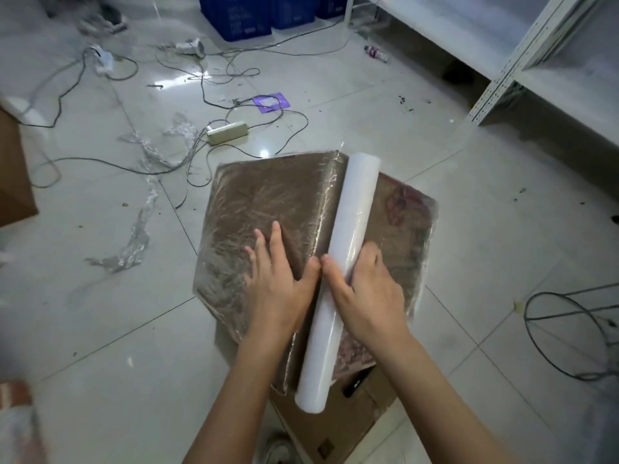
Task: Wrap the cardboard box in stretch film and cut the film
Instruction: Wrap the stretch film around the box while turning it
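Left hand (279, 279) presses flat on the wrapped cardboard box (268, 202); right hand (365, 289) grips the stretch film roll (348, 249), which may slip and slacken the film.

A cardboard box (268, 209) wrapped in stretch film sits on the floor (469, 229), resting partly on a flattened carton (355, 416) nearer the camera. A roll of stretch film (338, 279) lies lengthwise along the box's top ridge. The left hand (278, 279) presses flat on the box's left face, just beside the roll; the right hand (365, 289) grips the roll from its right. Behind the box lies a power strip (227, 131) among cables, with film scraps (140, 229) to the left. Crates (241, 15) stand farther back; a shelving unit (522, 58) rises at right.
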